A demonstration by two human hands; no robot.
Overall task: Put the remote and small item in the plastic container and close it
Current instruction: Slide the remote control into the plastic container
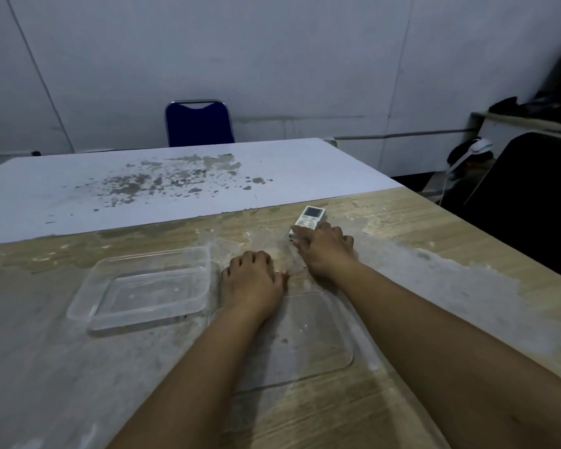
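Right hand lies on the near end of the white remote, fingers curled down over its lower half; the remote's screen end sticks out past them, flat on the worn wooden surface. Cannot tell if the fingers are actually clamped on it. Left hand rests palm-down on the surface, fingers bent under and bunched together; whether they hide the small item cannot be told. Clear plastic container sits open and empty just left of the left hand. Clear lid lies flat beneath both forearms, nearer the camera. White sheet covers the far half. Blue chair behind.
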